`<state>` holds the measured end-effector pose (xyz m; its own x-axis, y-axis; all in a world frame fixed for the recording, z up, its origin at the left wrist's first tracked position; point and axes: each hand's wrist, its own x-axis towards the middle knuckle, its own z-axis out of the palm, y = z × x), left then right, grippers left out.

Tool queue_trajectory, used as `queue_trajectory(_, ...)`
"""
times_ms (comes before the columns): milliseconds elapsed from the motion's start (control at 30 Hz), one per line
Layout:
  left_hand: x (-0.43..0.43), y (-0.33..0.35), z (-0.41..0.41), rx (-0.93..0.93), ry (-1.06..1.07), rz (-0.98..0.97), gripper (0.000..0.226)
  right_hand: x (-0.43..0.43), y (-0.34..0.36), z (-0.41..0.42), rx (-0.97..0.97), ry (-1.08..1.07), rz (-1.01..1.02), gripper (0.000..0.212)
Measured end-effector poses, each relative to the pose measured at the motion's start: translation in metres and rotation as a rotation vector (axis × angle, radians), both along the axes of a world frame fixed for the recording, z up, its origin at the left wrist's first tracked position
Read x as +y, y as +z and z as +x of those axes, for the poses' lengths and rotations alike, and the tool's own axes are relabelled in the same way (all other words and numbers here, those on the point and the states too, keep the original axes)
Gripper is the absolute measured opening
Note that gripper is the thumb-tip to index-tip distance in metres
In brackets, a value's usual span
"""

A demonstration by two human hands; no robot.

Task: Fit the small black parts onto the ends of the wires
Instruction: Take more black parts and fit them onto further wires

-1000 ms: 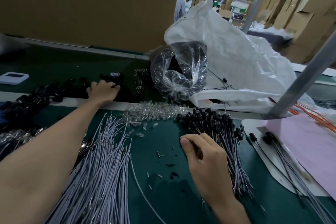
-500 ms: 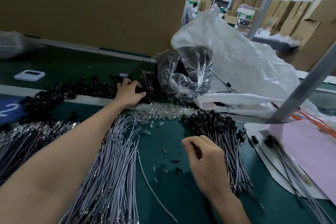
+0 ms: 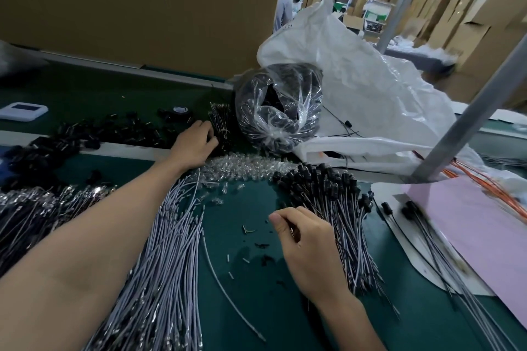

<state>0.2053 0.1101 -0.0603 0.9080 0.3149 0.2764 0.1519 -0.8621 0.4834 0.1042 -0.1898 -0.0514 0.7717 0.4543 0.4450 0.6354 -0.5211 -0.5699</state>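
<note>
My left hand [image 3: 194,145] reaches far across the green bench, its fingertips curled down among loose small black parts [image 3: 94,134], right beside a small bundle of thin dark wires [image 3: 219,125]. Whether it grips anything is hidden. My right hand [image 3: 308,248] rests near the bench middle, fingers curled and thumb pressed to the forefinger; I see nothing clearly in the pinch. It lies against a fan of wires with black parts fitted [image 3: 328,199]. A thick pile of bare grey wires [image 3: 165,251] runs under my left forearm. One grey wire [image 3: 228,288] lies alone.
Clear plastic pieces [image 3: 242,168] are heaped between the hands. A clear bag of black parts [image 3: 279,111] leans on a white sack [image 3: 356,80]. A slanted metal post [image 3: 470,114], a pink sheet [image 3: 479,231] and a white device [image 3: 22,111] are nearby.
My left hand has slid to the right along the row of black parts, up to the thin wire bundle. The right hand has stayed put. The view has shifted a little.
</note>
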Motion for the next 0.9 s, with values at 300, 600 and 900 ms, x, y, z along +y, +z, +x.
queue_trajectory(300,0.001,0.015,-0.022,-0.147,0.016,-0.161,0.037,0.001,0.001,-0.002,0.02,0.02,-0.01,0.033)
queue_trajectory(600,-0.106,0.035,-0.071,0.05,-0.292,0.02,0.044,-0.001,0.002,0.002,-0.023,-0.097,0.212,0.027)
queue_trajectory(900,-0.057,0.034,-0.05,-0.063,0.13,0.305,0.041,-0.001,0.002,-0.001,-0.011,-0.114,0.205,0.019)
